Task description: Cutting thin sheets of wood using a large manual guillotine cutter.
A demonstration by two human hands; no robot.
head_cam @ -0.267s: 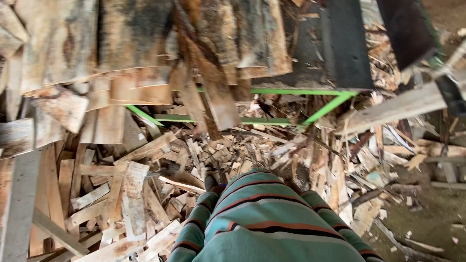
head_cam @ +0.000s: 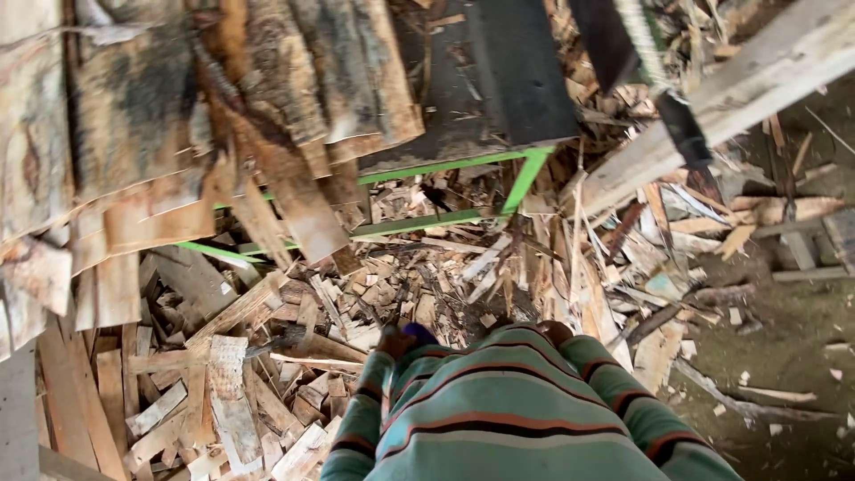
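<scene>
Wood scraps [head_cam: 374, 294] — left hand [head_cam: 394, 341] near

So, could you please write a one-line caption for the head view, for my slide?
Head view: a person in a striped sweater stands over wood scraps beside a green metal frame; both hands mostly hidden.

Rough, splintered wood scraps [head_cam: 267, 356]; green-painted metal frame [head_cam: 525, 174]; striped knit sleeves [head_cam: 499, 401].

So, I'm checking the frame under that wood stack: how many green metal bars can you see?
3: an upper green metal bar under the dark slab, a short slanted one at its right end, and a lower one running left. Stacked veneer sheets may hide more.
</scene>
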